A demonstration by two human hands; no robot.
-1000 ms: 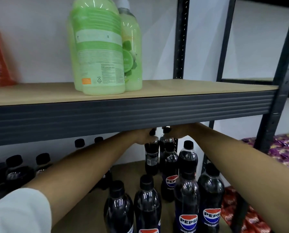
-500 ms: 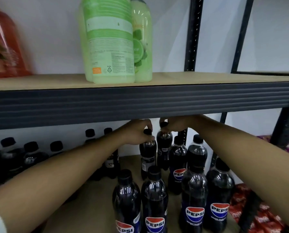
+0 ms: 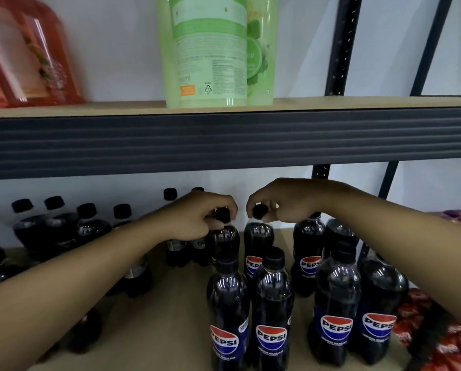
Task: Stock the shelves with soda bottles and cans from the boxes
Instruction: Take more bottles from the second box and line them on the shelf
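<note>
- Left hand (image 3: pixel 197 218) pinches the black cap of one Pepsi bottle (image 3: pixel 225 239); right hand (image 3: pixel 283 204) pinches the cap of the neighbouring Pepsi bottle (image 3: pixel 259 236); both bottles are upright over the lower shelf (image 3: pixel 170 303), behind the front rows, bases hidden.
- Lower each straight down, snug to its row, before letting go; a cap grip lets the body swing.
- Half a second ago both hands were closer under the upper shelf edge (image 3: pixel 224 140); grips unchanged.
</note>
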